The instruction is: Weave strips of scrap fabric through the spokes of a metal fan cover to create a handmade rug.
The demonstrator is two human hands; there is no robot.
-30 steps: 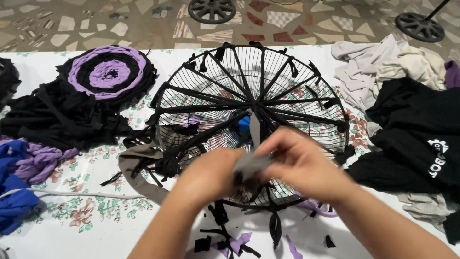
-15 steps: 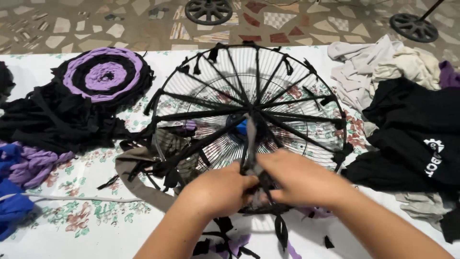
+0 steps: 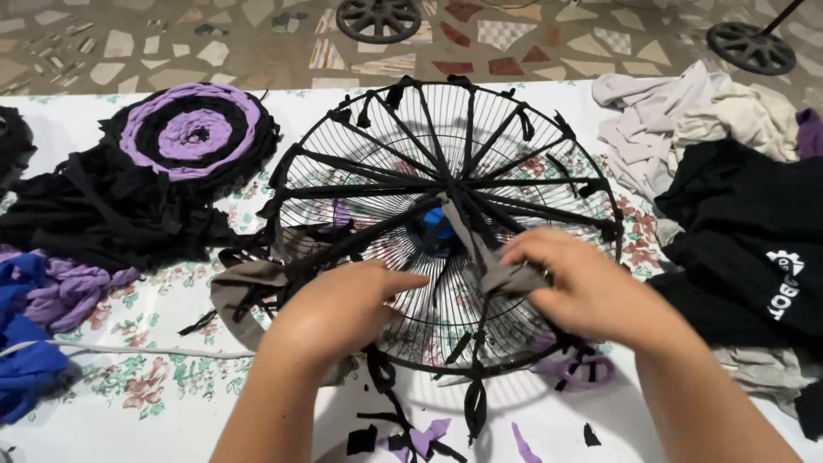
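Floral cloth covers the worktable, and at its middle lies a round wire fan guard strung with black fabric strips. Right hand pinches a grey fabric strip over the guard; left hand rests loosely curled on the wires. Left sits a purple-and-black woven round, right a black garment.

Home craft spot: stone-chip floor, floral tablecloth, fabric scraps.
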